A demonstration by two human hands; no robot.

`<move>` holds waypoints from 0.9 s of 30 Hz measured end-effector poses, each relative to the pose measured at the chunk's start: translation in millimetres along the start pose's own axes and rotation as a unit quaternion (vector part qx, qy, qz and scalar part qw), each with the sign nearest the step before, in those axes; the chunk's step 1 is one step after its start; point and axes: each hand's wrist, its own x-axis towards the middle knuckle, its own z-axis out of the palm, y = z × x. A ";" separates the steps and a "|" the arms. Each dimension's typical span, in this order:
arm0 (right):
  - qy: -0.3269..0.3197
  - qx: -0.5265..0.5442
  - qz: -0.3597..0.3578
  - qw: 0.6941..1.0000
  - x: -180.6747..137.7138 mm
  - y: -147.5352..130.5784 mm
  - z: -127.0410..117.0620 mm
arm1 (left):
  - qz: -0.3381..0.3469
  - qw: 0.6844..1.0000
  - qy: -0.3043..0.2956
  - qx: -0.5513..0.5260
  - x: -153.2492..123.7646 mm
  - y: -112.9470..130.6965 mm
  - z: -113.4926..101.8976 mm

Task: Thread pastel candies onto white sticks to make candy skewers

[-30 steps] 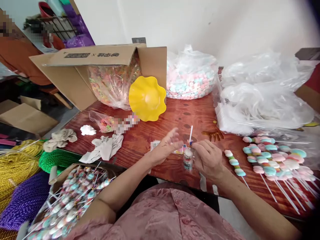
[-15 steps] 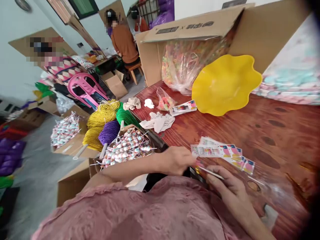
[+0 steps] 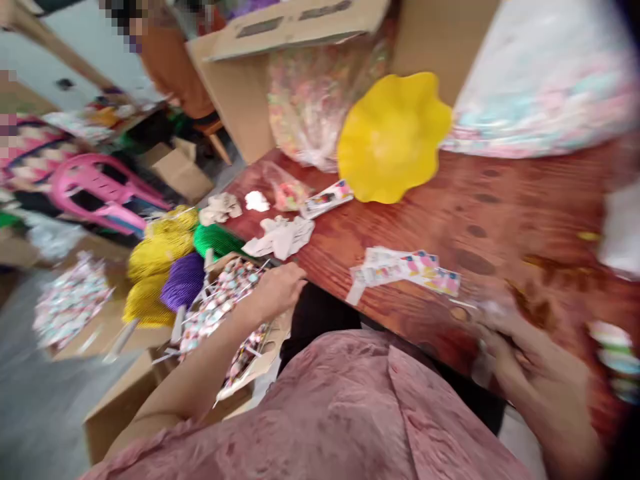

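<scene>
My left hand [image 3: 277, 291] reaches down beside the table over a cardboard box of wrapped candy skewers [image 3: 220, 303]; its fingers look curled, but blur hides what they hold. My right hand [image 3: 505, 333] rests on the red wooden table [image 3: 500, 220] near its front edge, smeared by motion. A thin white stick [image 3: 463, 304] lies just left of its fingers. A strip of printed stickers [image 3: 405, 267] lies on the table between my hands.
A yellow wavy bowl [image 3: 393, 137] leans against an open carton [image 3: 280, 33] with a bag of candy [image 3: 315, 107]. Crumpled cloths [image 3: 283, 235] lie at the table's left end. Yellow, green and purple cord spools [image 3: 170, 267] and a pink chair [image 3: 95, 190] stand on the floor; a person sits beyond.
The view swung left and down. My left hand left the table and moved over the box of skewers. My right hand slid to the right along the table's edge.
</scene>
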 end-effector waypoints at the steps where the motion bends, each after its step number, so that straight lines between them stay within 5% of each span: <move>1: 0.023 -0.019 -0.022 0.999 -0.1 -4.7 -1.6 | 0.102 0.993 0.057 -0.016 15.3 26.1 -3.7; 4: 0.063 -0.101 -0.036 0.992 -7.0 -11.3 -5.6 | 0.288 0.951 0.114 -0.010 58.8 102.3 -8.7; 8: 0.107 -0.198 0.014 0.974 -44.0 0.1 -29.7 | 0.267 0.956 0.096 0.069 97.0 159.1 -3.8; 15: 0.200 -0.337 0.197 0.898 -93.6 27.6 -90.8 | 0.227 0.951 0.156 0.140 117.8 147.9 11.5; 20: 0.107 -0.400 0.242 0.878 -81.3 34.4 -79.4 | 0.271 0.930 0.227 0.097 119.3 135.9 18.9; 24: 0.117 -0.397 0.294 0.862 -74.1 43.8 -63.2 | 0.237 0.940 0.221 0.103 115.9 142.3 20.6; 27: 0.092 -0.428 0.328 0.837 -65.4 45.2 -75.1 | 0.206 0.949 0.215 0.101 116.9 148.7 18.4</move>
